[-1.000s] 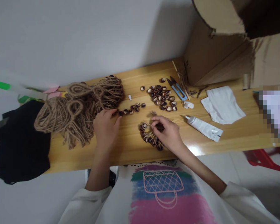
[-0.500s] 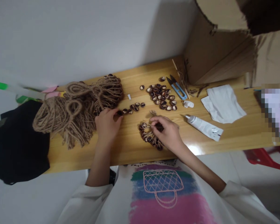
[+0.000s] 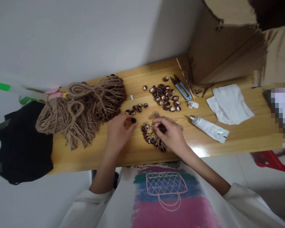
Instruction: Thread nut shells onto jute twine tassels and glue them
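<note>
Left hand: thumb and finger pinching dark bead, left of beaded bundle | Right hand: narrow pinch on cord strand, hiding part of bundle, near middle | Cardboard box: far right, cut off, dark inside, contents unreadable

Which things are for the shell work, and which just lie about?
Likely work things: shell in left hand, twine in right hand, loose shells, blue snips, white tube.

Probably just lying about: black cloth, white cloth, cardboard box.

1 torn cardboard box, black cloth, red stool
</note>
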The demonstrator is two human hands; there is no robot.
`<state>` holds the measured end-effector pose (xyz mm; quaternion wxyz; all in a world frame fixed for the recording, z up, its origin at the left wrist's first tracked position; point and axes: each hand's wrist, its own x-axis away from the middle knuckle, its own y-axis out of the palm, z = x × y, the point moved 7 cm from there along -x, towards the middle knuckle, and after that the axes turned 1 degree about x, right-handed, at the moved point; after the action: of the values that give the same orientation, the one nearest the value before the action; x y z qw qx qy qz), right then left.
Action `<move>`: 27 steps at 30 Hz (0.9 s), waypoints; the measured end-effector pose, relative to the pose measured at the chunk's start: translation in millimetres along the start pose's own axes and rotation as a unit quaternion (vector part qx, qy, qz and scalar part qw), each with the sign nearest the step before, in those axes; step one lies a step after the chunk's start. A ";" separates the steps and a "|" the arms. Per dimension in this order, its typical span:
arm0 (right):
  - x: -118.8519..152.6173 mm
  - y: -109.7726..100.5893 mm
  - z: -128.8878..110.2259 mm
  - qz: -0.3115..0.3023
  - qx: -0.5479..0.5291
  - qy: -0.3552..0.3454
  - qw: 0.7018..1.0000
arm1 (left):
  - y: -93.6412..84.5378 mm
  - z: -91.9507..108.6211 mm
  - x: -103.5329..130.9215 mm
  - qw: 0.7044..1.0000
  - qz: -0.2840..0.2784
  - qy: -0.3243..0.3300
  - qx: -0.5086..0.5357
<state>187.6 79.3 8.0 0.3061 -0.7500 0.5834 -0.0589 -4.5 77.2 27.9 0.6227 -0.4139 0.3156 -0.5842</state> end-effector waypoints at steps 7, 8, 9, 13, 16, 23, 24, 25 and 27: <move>1.4 -1.2 -1.6 0.001 0.009 -0.017 1.000 | 25.1 23.6 -7.7 0.998 -0.008 0.052 0.026; 1.7 -1.5 -2.2 0.002 0.011 -0.020 1.000 | 26.4 25.1 -8.2 0.998 -0.010 0.055 0.020; 1.9 -1.7 -2.7 0.004 0.013 -0.024 1.000 | 27.3 26.1 -8.4 0.998 -0.012 0.057 0.013; 3.1 -1.4 -5.1 0.006 0.026 -0.040 0.999 | 29.8 24.9 -8.1 0.998 -0.023 0.056 0.001; 3.7 -1.1 -6.3 0.006 0.033 -0.048 0.998 | 31.6 20.4 -8.2 0.997 -0.029 0.059 0.030; 2.8 -2.3 -8.8 0.011 0.055 -0.055 0.997 | 33.9 14.1 -9.0 0.988 -0.029 0.090 0.121; 2.6 -2.6 -8.9 0.012 0.055 -0.053 0.997 | 33.5 13.9 -9.0 0.987 -0.026 0.095 0.128; 2.4 -3.0 -9.2 0.015 0.055 -0.053 0.997 | 33.1 13.9 -9.1 0.986 -0.023 0.099 0.134; 2.2 -3.7 -9.9 0.019 0.054 -0.054 0.997 | 32.1 13.8 -9.6 0.984 -0.015 0.101 0.146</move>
<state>187.0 73.9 17.3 0.3783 -0.7229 0.5765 -0.0440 21.5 88.0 4.9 0.6327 -0.2618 0.2820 -0.6721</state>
